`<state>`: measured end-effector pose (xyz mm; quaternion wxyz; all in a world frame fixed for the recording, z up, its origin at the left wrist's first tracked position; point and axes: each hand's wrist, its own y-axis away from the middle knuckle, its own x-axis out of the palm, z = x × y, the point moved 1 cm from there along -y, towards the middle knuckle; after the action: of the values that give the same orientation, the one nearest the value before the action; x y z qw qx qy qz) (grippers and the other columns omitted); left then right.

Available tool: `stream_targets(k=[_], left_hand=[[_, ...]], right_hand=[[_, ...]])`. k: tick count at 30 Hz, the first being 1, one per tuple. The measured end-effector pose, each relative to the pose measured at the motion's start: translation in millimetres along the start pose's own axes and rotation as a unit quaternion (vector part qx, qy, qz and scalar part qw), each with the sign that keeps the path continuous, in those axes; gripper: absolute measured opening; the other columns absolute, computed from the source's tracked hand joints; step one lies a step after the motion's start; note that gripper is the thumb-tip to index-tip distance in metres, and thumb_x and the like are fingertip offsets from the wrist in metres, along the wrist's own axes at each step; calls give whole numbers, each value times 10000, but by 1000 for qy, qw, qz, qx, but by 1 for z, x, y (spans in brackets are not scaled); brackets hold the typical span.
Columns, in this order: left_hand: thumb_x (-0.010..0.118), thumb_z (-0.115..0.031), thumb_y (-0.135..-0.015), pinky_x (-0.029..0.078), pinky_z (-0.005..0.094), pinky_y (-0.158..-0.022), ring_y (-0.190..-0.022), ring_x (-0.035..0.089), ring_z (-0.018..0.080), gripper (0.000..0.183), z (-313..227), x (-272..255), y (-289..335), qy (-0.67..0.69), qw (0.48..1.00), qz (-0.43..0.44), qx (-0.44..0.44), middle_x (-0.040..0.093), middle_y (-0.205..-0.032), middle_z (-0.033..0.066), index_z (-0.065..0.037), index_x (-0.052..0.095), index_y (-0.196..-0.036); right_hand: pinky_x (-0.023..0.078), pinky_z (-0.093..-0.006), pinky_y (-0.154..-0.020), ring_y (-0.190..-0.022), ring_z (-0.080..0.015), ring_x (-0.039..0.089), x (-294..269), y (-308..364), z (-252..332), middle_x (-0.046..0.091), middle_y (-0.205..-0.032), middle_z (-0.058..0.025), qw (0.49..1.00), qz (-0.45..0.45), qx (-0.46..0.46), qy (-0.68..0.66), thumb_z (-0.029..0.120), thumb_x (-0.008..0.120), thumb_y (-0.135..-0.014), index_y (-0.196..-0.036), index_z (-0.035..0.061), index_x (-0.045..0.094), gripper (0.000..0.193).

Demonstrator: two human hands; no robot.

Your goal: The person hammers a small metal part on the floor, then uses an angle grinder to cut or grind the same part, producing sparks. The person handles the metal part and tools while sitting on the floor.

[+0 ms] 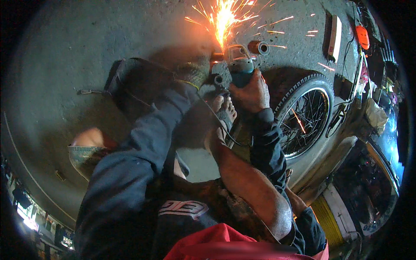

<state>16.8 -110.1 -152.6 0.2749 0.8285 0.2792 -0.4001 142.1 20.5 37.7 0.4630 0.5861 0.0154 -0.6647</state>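
My bare right hand [253, 93] is closed round the body of a teal angle grinder [241, 71] with a metal guard. A bright fan of orange sparks streams away from it across the floor. In a yellowish work glove, my left hand [193, 74] sits against a grey metal part [220, 76] with a round hole, just left of the grinder; its fingers lie partly in shadow and seem closed on the part. A short metal ring [258, 47] lies right of the grinder. My sandalled foot [225, 112] is close below the part.
A spoked wheel with a knobbly tyre [305, 115] lies right of my right arm. Farther right are a white box-shaped bar [334, 39], an orange object [362, 37] and a cluttered edge of cables and tools. A dark cord hangs by my foot. Concrete floor [86, 43] stretches left.
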Motion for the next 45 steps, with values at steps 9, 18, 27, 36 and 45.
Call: stream_targets(k=[9, 18, 27, 36, 45], left_hand=[[748, -269, -830, 545, 465, -899, -1076, 634, 411, 462, 1, 4, 6, 39, 998, -14, -36, 632, -1163, 194, -101, 608, -1237], [629, -255, -935, 548, 470, -909, -1074, 651, 385, 322, -6, -5, 9, 160, 985, 27, -63, 654, -1150, 187, -74, 617, -1200], [717, -222, -874, 557, 443, -899, -1066, 666, 347, 359, -14, -13, 14, 78, 997, -5, -23, 666, -1157, 178, -78, 619, -1188], [718, -231, -887, 545, 436, -918, -1086, 651, 320, 354, -12, -8, -7, 574, 770, 17, -278, 667, -1156, 177, -76, 621, -1190], [614, -355, -944, 485, 473, -998, -1171, 590, 378, 370, -27, -35, 9, 38, 998, 13, -48, 612, -1216, 212, -81, 642, -1190]], right_hand=[[541, -524, -800, -922, -483, 670, -1, 3, 3, 678, -964, -311, 1000, -6, 4, 10, 435, 791, -695, -1087, -49, 479, 697], [533, -534, -819, -949, -487, 663, 0, 2, 0, 672, -991, -315, 1000, 3, 21, 11, 417, 767, -709, -1083, -48, 472, 667], [536, -538, -807, -938, -487, 665, 1, 2, -1, 673, -978, -314, 999, -11, 18, 30, 415, 768, -702, -1080, -51, 464, 672], [539, -542, -780, -909, -488, 665, 1, 5, 0, 678, -951, -301, 999, -22, 15, 24, 378, 773, -690, -1076, -46, 466, 651], [542, -541, -792, -934, -480, 666, 1, 3, 1, 676, -990, -295, 999, -16, 12, 33, 355, 766, -697, -1107, -41, 457, 648]])
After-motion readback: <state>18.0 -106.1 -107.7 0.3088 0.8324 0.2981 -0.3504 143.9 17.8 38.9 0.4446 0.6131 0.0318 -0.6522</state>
